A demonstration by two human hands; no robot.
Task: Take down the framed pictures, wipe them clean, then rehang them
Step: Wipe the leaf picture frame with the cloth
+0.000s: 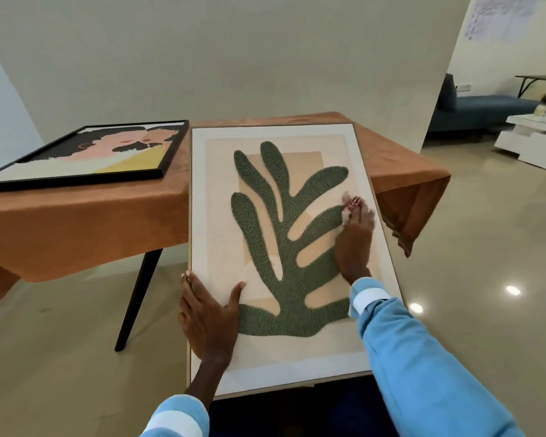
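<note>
Nearest you, your left hand (207,316) grips the left edge of the leaf picture (281,247). The thumb lies across the pale front and the fingers wrap round the side of the frame. Both sleeves (423,373) are light blue with a white band at the cuff.

The leaf picture is a tall print of a green leaf shape on beige, in a thin light frame. It lies face up in front of you. Its near end juts out past the table (76,222) toward you, and its far end rests on the table's orange tablecloth (401,171).

Farther up the glass, your right hand (355,244) presses a pink and white rag (350,205) against the right side of the picture, at the tip of one green lobe. The fingers are blurred, so you cannot tell whether they curl round the rag or lie flat on it. Your hands are well apart, one at each side of the picture.

To the left on the same table a second picture (85,156) in a black frame lies flat and face up, just beside the leaf picture. It shows pink, black and yellow shapes.

Beyond the table stands a plain wall (234,58). Through the opening at far right you see a blue sofa (486,105) and a low white table (536,137) on the glossy floor (486,247).
</note>
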